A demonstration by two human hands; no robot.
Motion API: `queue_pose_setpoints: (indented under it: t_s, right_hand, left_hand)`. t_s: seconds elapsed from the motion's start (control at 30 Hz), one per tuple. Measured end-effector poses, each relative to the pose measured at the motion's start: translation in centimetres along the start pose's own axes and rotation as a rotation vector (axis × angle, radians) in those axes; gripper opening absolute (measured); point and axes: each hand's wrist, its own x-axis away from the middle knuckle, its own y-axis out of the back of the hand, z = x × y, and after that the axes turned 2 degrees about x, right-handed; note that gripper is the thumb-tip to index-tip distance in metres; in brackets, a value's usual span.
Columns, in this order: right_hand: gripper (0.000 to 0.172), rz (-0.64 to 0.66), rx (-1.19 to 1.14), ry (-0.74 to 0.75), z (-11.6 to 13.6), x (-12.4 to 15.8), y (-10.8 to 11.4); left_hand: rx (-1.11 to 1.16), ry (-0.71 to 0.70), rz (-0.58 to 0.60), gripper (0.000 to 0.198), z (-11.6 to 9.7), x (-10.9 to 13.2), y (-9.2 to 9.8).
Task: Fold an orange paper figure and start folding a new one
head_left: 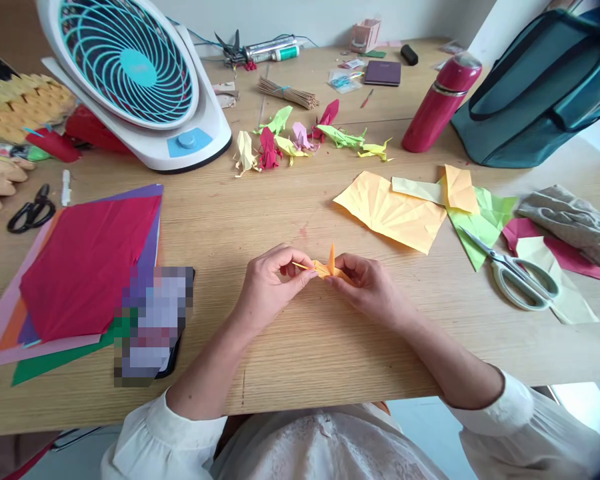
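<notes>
Between my two hands, just above the middle of the table, is a small orange folded-paper figure (323,269) with thin points; one point stands upright near the right side. The fingertips and thumb of my left hand (279,277) pinch its left part. My right hand (367,283) grips its right end between thumb and bent fingers, which hide some of the paper. A creased orange paper sheet (393,212) lies flat beyond my right hand. Farther back stands a group of finished folded-paper figures (293,139) in green, pink, red, yellow and cream.
Scissors with pale handles (517,277) rest on paper scraps at right, beside a grey cloth (573,220). A red flask (443,103) and teal bag (535,93) stand behind. At left are a fan (140,73), coloured sheets (93,267), a phone (155,327) and black scissors (31,212).
</notes>
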Motion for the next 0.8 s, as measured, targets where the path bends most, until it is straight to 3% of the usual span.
queue_pose_setpoints:
  t_s: [0.1, 0.23, 0.43, 0.63, 0.8]
  right_hand:
    - [0.017, 0.0, 0.051, 0.027, 0.3, 0.1, 0.2]
    - [0.015, 0.012, 0.079, 0.046, 0.3, 0.1, 0.3]
    - [0.014, 0.108, -0.02, -0.005, -0.3, -0.1, 0.3]
    - [0.016, 0.084, 0.088, 0.0, 0.0, -0.1, 0.3]
    - [0.012, 0.077, 0.097, 0.001, 0.2, 0.0, 0.2]
  left_hand:
    - [-0.008, -0.03, 0.063, 0.002, -0.1, -0.1, 0.1]
    - [-0.05, -0.031, 0.061, 0.004, -0.1, -0.1, 0.3]
    - [-0.053, 0.037, 0.083, 0.013, -0.1, -0.4, 0.9]
    - [-0.252, -0.137, 0.156, 0.008, 0.0, -0.5, 1.3]
    - [-0.327, -0.169, 0.192, 0.013, -0.2, -0.2, 0.9]
